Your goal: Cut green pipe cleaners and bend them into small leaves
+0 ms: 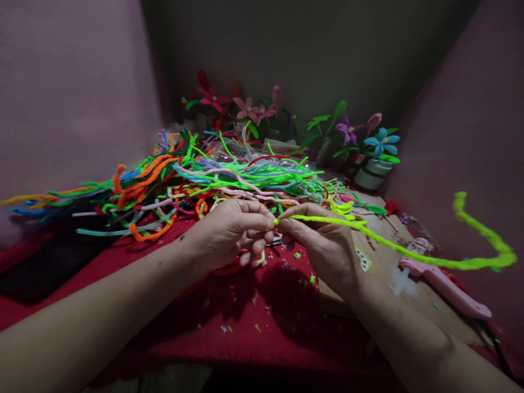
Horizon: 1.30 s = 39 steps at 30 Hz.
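Observation:
A long yellow-green pipe cleaner [409,253] runs from between my two hands out to the right, where its far end bends upward. My left hand [237,229] pinches the tip of it between thumb and forefinger, the other fingers curled loosely below. Close beside, almost touching, my right hand [323,240] pinches the same pipe cleaner between thumb and forefinger. Behind both hands lies a large heap of pipe cleaners [262,174] in green, orange, white, blue and red.
Pipe-cleaner flowers stand at the back, one blue flower [381,143] above a pale jar [371,174]. A pink glue gun [450,286] rests on cardboard [380,278] at the right. Small scraps dot the red cloth [196,344]. A dark item [41,273] lies at the left.

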{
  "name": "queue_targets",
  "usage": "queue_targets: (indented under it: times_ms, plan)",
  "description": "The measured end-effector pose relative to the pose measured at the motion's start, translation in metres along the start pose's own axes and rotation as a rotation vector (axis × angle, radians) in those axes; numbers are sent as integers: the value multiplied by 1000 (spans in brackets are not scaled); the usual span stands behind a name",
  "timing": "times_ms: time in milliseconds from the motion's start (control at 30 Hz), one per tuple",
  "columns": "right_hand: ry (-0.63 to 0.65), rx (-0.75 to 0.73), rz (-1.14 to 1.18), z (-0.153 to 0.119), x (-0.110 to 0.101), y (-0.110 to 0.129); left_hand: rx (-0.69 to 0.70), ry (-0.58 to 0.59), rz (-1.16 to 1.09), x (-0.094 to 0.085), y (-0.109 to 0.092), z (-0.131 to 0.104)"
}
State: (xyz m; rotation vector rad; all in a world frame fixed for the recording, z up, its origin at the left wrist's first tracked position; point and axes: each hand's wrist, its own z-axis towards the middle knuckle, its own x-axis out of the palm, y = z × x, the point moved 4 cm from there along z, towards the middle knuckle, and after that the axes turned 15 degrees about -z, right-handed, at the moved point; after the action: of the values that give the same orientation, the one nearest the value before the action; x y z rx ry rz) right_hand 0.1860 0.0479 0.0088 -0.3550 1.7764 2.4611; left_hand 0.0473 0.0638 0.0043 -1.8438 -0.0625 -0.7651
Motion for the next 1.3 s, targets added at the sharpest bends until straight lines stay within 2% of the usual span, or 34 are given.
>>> queue_targets:
  times_ms: [233, 333, 467, 567, 700, 867, 967, 1067, 1133, 1200, 1300]
  plan:
    - [-3, 26, 146, 1, 6, -2, 97, -67, -139, 7, -3, -4]
    - [-4, 14, 155, 1, 6, -2, 92, -23, -147, 6, -1, -3]
    - [-78, -65, 41, 0, 0, 0, 4, 88, -176, 4, 5, 0]
    - [-90, -143, -115, -2, -3, 2, -39, 99, -241, 2, 10, 2]
    - [-93, -188, -275, -4, -4, 3, -28, 109, -266, 2, 12, 2]
    - [-58, -130, -222, -3, -3, 3, -48, 80, -59, 4, 8, 0]
    - [-1, -17, -82, -3, 1, 0, -37, 69, 196, 4, -1, -3]
    - [81, 79, 71, -2, 6, -2, 80, 83, 575, 5, -14, -7]
    - [117, 90, 112, -1, 8, -1, 172, 92, 760, 8, -21, -10]
    - [98, 82, 118, 1, 6, -1, 211, 95, 820, 11, -26, -13]
    - [33, 64, 88, 3, 0, -1, 161, 90, 767, 13, -26, -14]
